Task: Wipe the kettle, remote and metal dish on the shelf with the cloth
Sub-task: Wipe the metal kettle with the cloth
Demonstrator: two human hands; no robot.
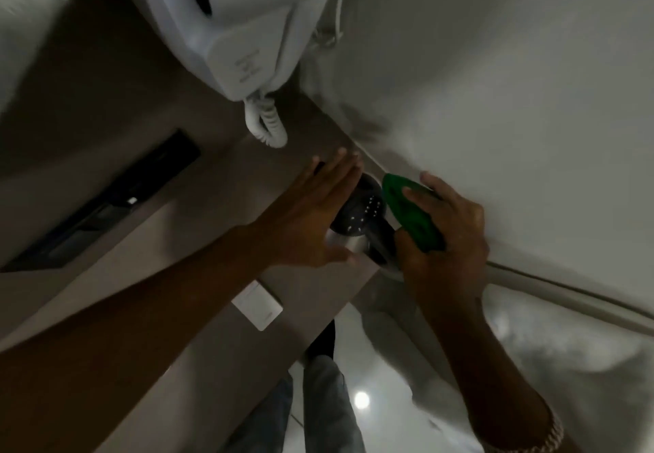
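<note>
Dim shelf [219, 183]; hands half-hide kettle [361, 212].

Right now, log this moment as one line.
left hand: open, steadying kettle | right hand: grip on green cloth, beside kettle

My left hand [315, 219] covers the left side of the kettle [361, 212], and my right hand [442, 240] hides part of the green cloth [410, 212]. The whole picture is blurry (I can't read the white hair dryer's [230, 20] marks). Its top is cut off.
</note>
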